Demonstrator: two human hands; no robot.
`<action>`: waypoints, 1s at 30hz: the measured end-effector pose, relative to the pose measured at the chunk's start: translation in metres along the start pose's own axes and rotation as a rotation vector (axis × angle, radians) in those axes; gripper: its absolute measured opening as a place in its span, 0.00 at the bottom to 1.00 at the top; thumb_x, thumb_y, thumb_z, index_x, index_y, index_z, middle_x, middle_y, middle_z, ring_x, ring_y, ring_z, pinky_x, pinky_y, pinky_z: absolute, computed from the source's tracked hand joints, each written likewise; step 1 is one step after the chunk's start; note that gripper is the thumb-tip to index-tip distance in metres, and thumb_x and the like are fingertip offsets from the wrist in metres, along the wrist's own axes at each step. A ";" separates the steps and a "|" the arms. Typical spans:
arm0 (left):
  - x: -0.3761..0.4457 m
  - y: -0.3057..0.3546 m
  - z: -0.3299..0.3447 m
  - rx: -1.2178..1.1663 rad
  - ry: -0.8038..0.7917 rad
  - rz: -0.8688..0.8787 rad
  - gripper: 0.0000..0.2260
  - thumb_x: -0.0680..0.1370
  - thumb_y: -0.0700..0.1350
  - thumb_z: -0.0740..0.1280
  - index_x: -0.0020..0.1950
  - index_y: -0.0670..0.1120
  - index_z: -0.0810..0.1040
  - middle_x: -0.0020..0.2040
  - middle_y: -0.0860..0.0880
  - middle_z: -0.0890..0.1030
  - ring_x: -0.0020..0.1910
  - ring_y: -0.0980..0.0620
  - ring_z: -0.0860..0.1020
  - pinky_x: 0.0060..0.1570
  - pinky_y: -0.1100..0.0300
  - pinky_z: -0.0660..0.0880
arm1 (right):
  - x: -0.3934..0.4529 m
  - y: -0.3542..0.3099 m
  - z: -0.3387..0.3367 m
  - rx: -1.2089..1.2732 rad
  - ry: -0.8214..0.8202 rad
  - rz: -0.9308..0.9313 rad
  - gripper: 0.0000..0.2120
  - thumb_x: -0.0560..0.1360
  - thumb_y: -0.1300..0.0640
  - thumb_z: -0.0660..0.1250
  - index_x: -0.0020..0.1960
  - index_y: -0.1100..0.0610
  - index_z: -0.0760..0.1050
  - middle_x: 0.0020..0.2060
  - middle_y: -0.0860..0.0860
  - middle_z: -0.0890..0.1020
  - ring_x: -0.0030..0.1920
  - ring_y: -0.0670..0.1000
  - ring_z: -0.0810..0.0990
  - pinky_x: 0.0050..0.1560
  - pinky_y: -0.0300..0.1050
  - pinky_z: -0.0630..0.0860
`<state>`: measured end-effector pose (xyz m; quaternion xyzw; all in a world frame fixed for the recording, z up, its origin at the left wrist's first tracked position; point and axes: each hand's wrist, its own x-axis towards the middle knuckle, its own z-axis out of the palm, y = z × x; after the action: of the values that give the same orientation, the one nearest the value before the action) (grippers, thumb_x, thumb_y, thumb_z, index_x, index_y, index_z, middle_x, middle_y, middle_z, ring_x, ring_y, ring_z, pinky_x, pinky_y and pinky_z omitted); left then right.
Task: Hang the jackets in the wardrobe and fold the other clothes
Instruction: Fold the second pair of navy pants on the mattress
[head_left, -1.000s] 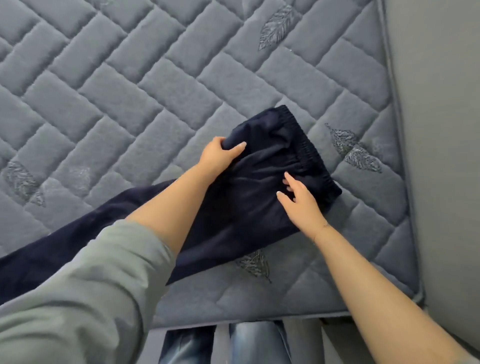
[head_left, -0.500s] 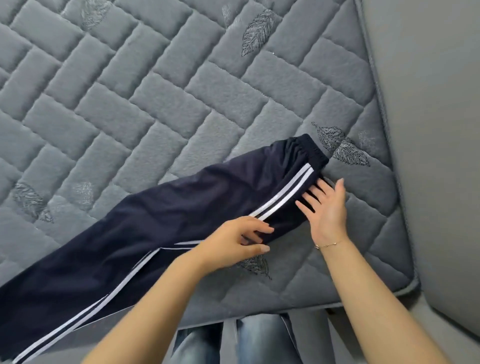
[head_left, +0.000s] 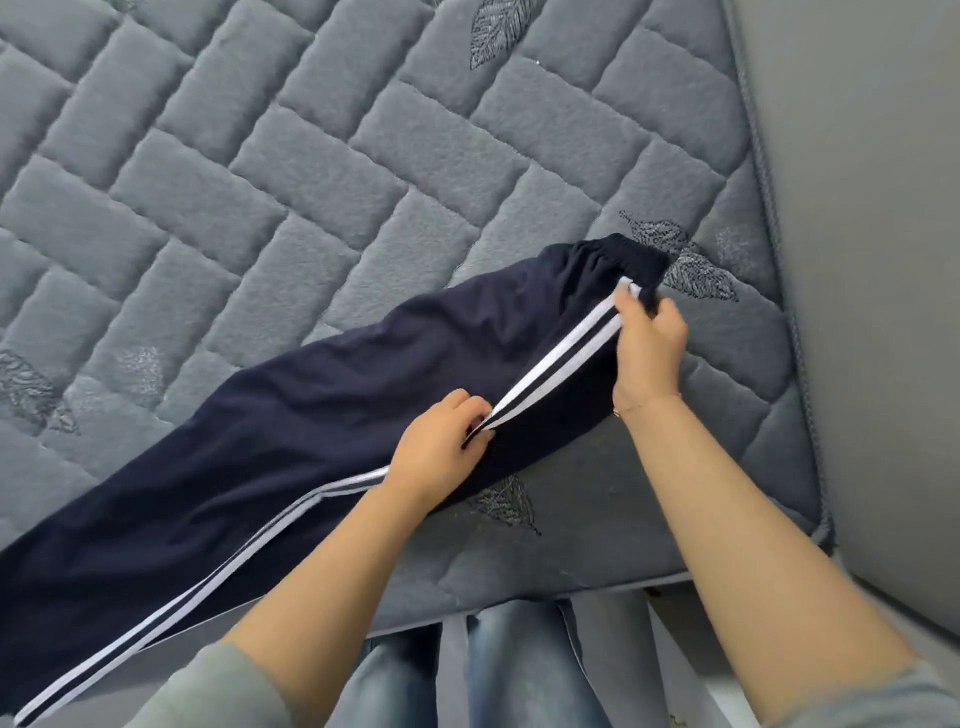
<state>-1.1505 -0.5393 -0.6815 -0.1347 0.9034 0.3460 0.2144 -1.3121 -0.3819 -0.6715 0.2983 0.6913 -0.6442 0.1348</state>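
Observation:
Navy track trousers (head_left: 291, 441) with a double white side stripe lie stretched diagonally across the grey quilted mattress (head_left: 311, 182), waistband at the upper right, legs running off the lower left. My right hand (head_left: 647, 345) pinches the stripe edge just below the elastic waistband. My left hand (head_left: 439, 449) pinches the same striped edge lower down, near the thigh. The stripe is pulled taut between the two hands.
The mattress's near edge (head_left: 519, 592) runs just in front of my jeans-clad legs (head_left: 467, 670). A grey wall or panel (head_left: 872, 312) borders the mattress on the right, along its corded edge.
The trousers were folded lengthwise, showing the white stripe. Both hands moved from lying loosely by the cloth to pinching the striped edge, the right near the waistband, the left lower.

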 end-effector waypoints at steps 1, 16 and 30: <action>-0.005 0.002 -0.005 -0.052 0.012 0.069 0.05 0.77 0.46 0.68 0.52 0.50 0.75 0.45 0.56 0.72 0.39 0.55 0.73 0.41 0.57 0.72 | 0.000 0.000 -0.010 0.080 0.017 0.021 0.06 0.75 0.57 0.70 0.52 0.54 0.81 0.47 0.48 0.85 0.51 0.47 0.83 0.53 0.41 0.79; 0.058 0.000 -0.046 -0.028 0.362 -0.094 0.10 0.79 0.47 0.67 0.59 0.48 0.79 0.57 0.50 0.78 0.58 0.46 0.74 0.60 0.51 0.70 | -0.005 0.043 -0.050 -0.103 0.079 0.198 0.15 0.76 0.47 0.70 0.54 0.57 0.75 0.48 0.49 0.80 0.48 0.47 0.77 0.52 0.46 0.76; 0.157 0.015 -0.066 -0.393 -0.095 -0.062 0.09 0.74 0.48 0.75 0.38 0.47 0.79 0.34 0.56 0.75 0.33 0.61 0.73 0.37 0.68 0.70 | 0.005 0.060 -0.081 0.029 -0.003 0.357 0.07 0.77 0.53 0.69 0.47 0.56 0.76 0.46 0.52 0.83 0.47 0.52 0.81 0.47 0.48 0.79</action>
<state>-1.3129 -0.5879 -0.7045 -0.1854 0.8029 0.5147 0.2368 -1.2652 -0.3030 -0.7118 0.4172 0.6177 -0.6205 0.2436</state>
